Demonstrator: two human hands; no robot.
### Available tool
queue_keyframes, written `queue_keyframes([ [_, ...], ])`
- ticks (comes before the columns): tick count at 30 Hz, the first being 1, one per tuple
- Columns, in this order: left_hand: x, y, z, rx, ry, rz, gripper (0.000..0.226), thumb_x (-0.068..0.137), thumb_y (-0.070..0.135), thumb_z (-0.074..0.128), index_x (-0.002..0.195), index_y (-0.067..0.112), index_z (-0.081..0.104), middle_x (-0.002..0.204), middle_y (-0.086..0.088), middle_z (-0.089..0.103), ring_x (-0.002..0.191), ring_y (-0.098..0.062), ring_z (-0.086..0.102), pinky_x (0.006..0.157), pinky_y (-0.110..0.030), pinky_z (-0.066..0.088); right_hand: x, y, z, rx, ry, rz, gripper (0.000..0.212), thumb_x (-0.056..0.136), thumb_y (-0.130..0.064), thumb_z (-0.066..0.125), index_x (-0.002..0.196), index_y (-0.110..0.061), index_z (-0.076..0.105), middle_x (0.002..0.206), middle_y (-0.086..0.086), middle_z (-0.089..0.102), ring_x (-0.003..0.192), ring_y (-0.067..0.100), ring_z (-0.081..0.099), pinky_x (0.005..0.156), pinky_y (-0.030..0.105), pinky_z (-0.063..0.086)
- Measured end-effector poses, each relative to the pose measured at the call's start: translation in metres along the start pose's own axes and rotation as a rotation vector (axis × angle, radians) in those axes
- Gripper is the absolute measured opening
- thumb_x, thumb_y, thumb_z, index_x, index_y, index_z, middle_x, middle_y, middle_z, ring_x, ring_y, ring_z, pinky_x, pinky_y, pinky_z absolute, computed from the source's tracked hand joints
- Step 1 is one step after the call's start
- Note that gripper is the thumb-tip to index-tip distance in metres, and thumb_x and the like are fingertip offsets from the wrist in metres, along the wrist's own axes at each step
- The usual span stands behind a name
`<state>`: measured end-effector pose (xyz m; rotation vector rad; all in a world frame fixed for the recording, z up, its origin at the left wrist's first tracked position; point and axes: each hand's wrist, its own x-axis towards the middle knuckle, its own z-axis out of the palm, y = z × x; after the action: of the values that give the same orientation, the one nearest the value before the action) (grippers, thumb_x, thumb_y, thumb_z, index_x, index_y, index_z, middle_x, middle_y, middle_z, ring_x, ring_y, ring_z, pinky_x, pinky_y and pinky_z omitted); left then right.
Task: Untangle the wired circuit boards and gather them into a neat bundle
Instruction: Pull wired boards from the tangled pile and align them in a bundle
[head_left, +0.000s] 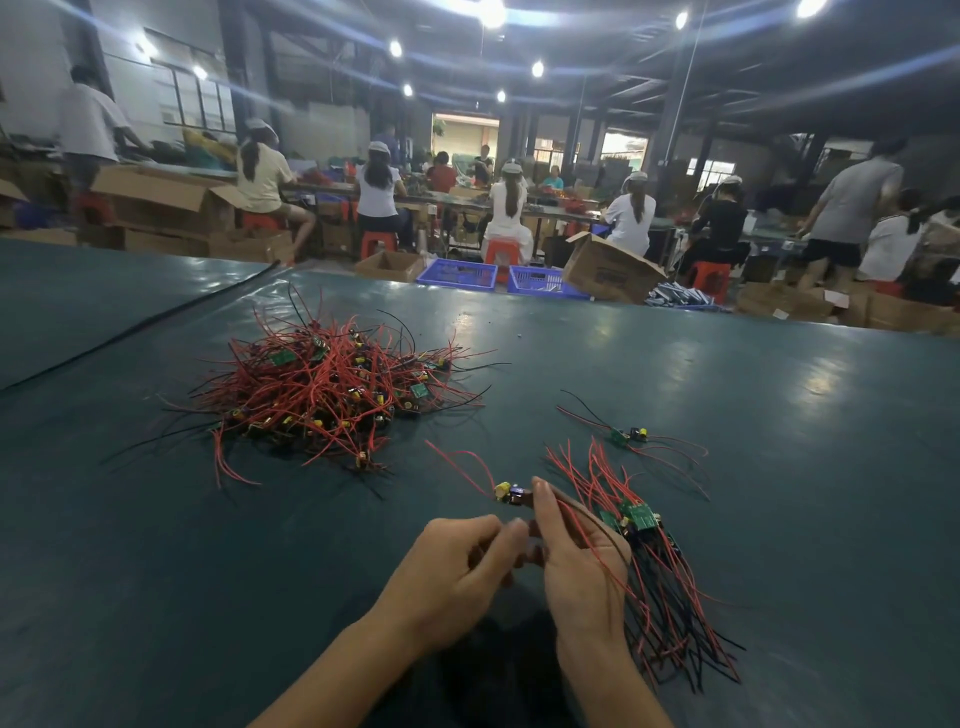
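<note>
Right hand (582, 561): grip clamped on one wired board (511, 492), held over the near middle of the desk (779, 415). Left hand (457, 566) curls beside it; whether its grip pinches a wire cannot be told. Tangled heap (322, 384) lies to the left and the bundle (654, 571) just to the right, with open desk beyond up to the far edge. Print on the cardboard box (608, 270) is unreadable.

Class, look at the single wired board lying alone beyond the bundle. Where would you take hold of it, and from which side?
Probably pinch the lone board by its rigid green body, from above, across its long edges: it lies flat, and its loose wires trail off both ends.
</note>
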<state>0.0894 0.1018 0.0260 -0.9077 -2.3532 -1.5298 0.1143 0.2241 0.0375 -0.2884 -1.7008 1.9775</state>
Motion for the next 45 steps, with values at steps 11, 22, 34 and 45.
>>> queue_keyframes([
  [11,0.011,0.0,-0.005,-0.512,0.11,-0.304,0.04,0.075,0.053,0.063,0.056,0.018,0.063,0.051,-0.004,0.058,0.043,-0.016,0.052,0.044,-0.024,0.041,-0.006,0.0,0.01,0.152,-0.141,0.091,0.015,0.073,-0.029,0.071,0.073,-0.018,0.08,0.071,0.014,0.07,0.068,0.027,0.066,0.071,0.036,0.057],
  [22,0.013,-0.004,-0.008,-0.513,0.01,-0.306,0.037,0.08,0.036,0.074,0.049,0.018,0.062,0.048,-0.001,0.054,0.041,-0.011,0.047,0.045,-0.019,0.039,0.024,-0.007,-0.014,0.356,0.172,0.362,0.017,0.09,-0.02,0.067,0.078,-0.012,0.076,0.07,-0.006,0.067,0.045,0.006,0.035,0.034,0.016,0.029],
  [34,0.011,0.0,-0.007,-0.432,0.027,-0.293,0.032,0.074,0.053,0.066,0.058,0.024,0.066,0.051,-0.001,0.06,0.045,-0.01,0.054,0.045,-0.017,0.04,-0.009,0.001,0.016,0.021,-0.103,0.092,0.028,0.091,-0.023,0.063,0.067,-0.017,0.077,0.058,-0.004,0.068,0.053,-0.001,0.058,0.051,0.013,0.045],
  [45,0.013,0.006,-0.016,-0.499,-0.049,-0.311,0.036,0.081,0.034,0.073,0.051,0.018,0.061,0.046,-0.003,0.053,0.041,-0.013,0.048,0.047,-0.021,0.041,0.032,-0.002,-0.02,0.286,0.223,0.253,0.022,0.092,-0.023,0.065,0.076,-0.013,0.076,0.07,-0.008,0.068,0.036,0.003,0.031,0.033,0.015,0.027],
])
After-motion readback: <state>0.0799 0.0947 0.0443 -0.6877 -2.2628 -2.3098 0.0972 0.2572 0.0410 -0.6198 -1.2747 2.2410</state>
